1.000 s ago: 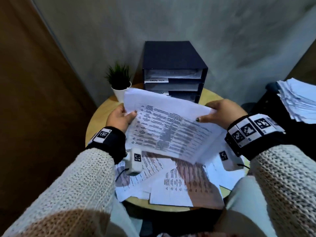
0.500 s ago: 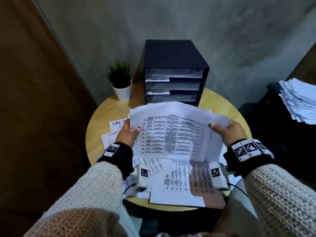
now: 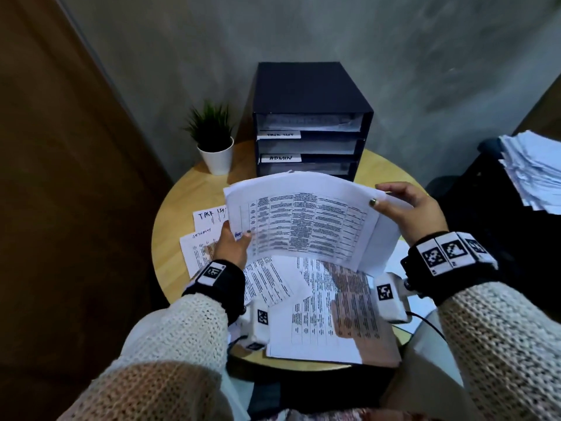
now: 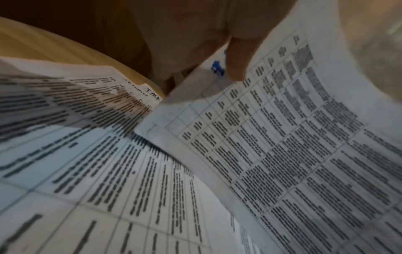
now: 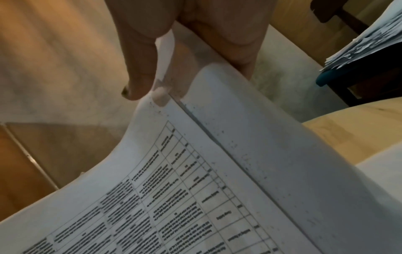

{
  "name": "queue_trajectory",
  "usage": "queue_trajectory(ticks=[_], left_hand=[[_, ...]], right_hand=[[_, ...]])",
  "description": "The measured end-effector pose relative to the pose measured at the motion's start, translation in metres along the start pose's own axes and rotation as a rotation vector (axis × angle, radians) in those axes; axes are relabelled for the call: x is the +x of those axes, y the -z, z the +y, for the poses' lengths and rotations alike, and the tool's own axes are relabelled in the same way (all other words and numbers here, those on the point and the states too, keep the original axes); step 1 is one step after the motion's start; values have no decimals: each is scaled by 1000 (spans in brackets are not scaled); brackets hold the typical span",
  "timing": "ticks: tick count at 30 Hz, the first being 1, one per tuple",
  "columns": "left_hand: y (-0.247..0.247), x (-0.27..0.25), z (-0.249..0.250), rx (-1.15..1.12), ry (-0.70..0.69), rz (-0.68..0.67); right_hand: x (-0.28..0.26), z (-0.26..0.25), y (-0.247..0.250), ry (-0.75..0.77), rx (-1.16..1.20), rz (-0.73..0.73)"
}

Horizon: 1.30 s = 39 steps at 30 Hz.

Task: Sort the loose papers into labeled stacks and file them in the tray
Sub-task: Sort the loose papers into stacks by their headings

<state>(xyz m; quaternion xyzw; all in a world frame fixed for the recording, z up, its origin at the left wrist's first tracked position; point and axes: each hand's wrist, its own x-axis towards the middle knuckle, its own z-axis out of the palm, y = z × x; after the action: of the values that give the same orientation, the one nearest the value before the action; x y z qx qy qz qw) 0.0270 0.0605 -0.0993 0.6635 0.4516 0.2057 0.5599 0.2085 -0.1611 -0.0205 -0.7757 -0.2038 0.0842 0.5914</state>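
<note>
From the head view, a thin bundle of white printed table sheets point(image 3: 306, 220) is held up above the round pale wooden counter point(image 3: 170, 238), its long axis running left to right, the printed face tilted toward the person and the top edge bowed toward the wall. The left hand point(image 3: 232, 246) pinches its lower left edge, thumb on the print; the right hand point(image 3: 408, 211) pinches the upper right corner, thumb in front and fingers behind. So the bundle lies between the two hands. Behind it stands one dark blue paper tray cabinet point(image 3: 312, 117) with three slots showing, sheets in each, and two white labels, the lower reading "ADMIN". One small green plant in a white pot point(image 3: 214, 141) stands left of the cabinet. Several loose printed sheets point(image 3: 328, 317) lie overlapping on the counter under the bundle; two hand-labelled sheets point(image 3: 206, 220) lie at the left. One untidy stack of white papers point(image 3: 534, 171) lies off to the right, well apart.

In the left wrist view, the thumb point(image 4: 239, 56) presses the bundle's point(image 4: 282, 146) corner, beside a small blue mark; the flat sheets point(image 4: 87, 171) lie below.

In the right wrist view, the thumb point(image 5: 141, 68) and fingers clamp the bundle's point(image 5: 195, 171) corner, the sheets fanning slightly apart.
</note>
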Motion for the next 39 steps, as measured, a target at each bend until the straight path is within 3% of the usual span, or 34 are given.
queue_trajectory(ticks=[6,9,13,18,20,23,25,27,31,32,35,39], left_hand=[[12,5,12,52,-86,43],[20,6,24,-5,-177,-41],[28,3,36,-103,-183,-162],[29,8,46,-52,-175,-253],[27,13,46,34,-234,-160],[27,22,39,308,-292,123],[27,18,36,362,-189,114],[21,10,30,277,-50,-44],[4,3,13,3,136,-145],[0,2,12,-53,182,-181],[-10,-6,15,-16,213,-321],[-18,2,15,-72,182,-327]], right_hand=[[9,-3,8,61,-110,-66],[15,-8,12,69,-285,-128],[13,-19,11,57,-561,-257],[6,-18,5,9,-596,-405],[4,-9,5,-39,-471,-410],[0,14,6,-160,-311,-358],[-3,33,6,-316,-99,-316],[-3,56,4,-456,-25,-252],[-8,80,-2,-499,-388,-286],[-10,81,-4,-532,-355,-270],[-15,82,-7,-631,-110,-181],[-17,83,-10,-659,48,-76]])
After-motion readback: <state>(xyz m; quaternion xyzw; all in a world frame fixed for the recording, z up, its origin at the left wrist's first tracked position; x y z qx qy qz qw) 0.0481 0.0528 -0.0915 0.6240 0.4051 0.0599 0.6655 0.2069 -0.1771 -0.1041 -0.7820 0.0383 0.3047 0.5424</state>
